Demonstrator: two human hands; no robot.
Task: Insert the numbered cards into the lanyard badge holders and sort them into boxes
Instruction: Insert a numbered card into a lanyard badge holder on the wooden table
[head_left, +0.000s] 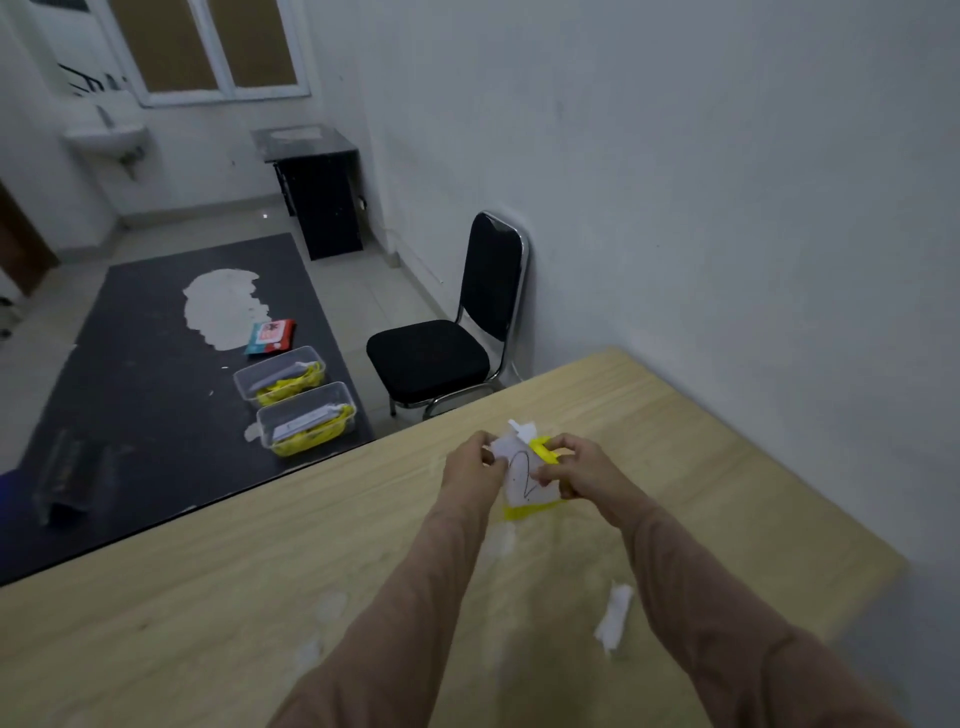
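Plainly, left hand (469, 470) and right hand (577, 470) both pinch the badge holder (521, 512), and a skewed push could crease its numbered card (521, 480).

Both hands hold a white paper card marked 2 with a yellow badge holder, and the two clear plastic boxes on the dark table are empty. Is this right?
Not quite. The head view shows both clear plastic boxes on the dark table holding yellow lanyards and white cards. The left hand and right hand do hold the white card marked 2 and the yellow badge holder.
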